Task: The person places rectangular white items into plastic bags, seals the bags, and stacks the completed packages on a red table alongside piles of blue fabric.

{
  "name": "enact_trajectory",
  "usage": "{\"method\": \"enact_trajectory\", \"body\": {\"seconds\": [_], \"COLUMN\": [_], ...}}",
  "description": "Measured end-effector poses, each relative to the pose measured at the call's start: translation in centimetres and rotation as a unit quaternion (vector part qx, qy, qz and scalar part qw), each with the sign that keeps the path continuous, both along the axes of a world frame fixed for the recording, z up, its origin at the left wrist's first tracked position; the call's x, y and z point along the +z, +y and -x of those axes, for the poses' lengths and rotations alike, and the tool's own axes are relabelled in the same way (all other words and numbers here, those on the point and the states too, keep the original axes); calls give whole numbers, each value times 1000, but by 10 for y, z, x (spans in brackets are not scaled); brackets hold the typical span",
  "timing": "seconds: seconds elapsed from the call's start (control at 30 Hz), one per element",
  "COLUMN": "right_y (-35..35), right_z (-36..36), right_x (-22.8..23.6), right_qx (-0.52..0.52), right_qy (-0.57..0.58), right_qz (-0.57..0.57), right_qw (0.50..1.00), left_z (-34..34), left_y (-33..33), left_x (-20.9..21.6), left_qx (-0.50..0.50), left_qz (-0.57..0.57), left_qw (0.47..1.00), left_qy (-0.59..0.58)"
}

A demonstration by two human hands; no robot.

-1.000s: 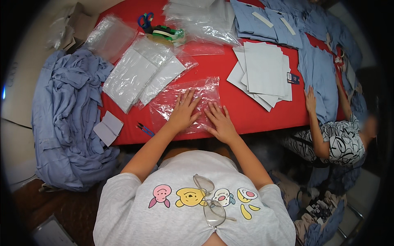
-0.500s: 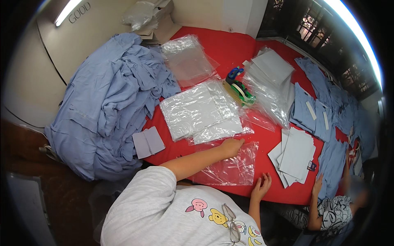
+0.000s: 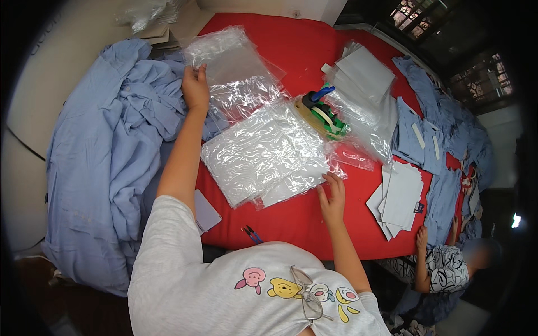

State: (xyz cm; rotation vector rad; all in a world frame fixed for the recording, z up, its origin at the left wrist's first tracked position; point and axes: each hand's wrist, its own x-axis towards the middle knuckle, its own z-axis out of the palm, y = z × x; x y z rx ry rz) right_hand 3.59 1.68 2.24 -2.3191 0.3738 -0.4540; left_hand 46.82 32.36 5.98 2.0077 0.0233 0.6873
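No longer working at the near edge of the tabletop (image 3: 358, 232), as a second ago; now stretching the left hand (image 3: 195, 87) to the left side of the clear bags (image 3: 232, 61) near the far left corner, beside the heaped blue cloth (image 3: 134, 95). Looks, as a judgement, like a shift from flattening work to the supply of bags. Holding left thumb and fingers narrow at the bags' edge; cannot tell whether pinching or merely touching. Spreading the right hand (image 3: 332, 196) loosely at the near right corner of the film-covered white sheets (image 3: 263, 151), apparently gripping nothing. See the clear bags just right of the left hand, well apart from the right hand, beyond the sheets.
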Motion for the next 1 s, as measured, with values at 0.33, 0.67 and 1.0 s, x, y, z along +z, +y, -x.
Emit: {"method": "enact_trajectory", "body": {"seconds": [0.33, 0.67, 1.0], "right_y": [16, 16, -1], "right_z": [-127, -99, 77], "right_x": [-12, 10, 3], "right_qx": [-43, 19, -89], "right_qy": [96, -57, 110], "right_qz": [124, -2, -145], "right_qw": [987, 998, 979], "left_z": [-90, -51, -25], "left_y": [-13, 12, -53], "left_x": [-70, -73, -16], "left_qx": [26, -203, -162], "left_qz": [-151, -365, -380], "left_qw": [985, 908, 814], "left_qy": [82, -24, 409]}}
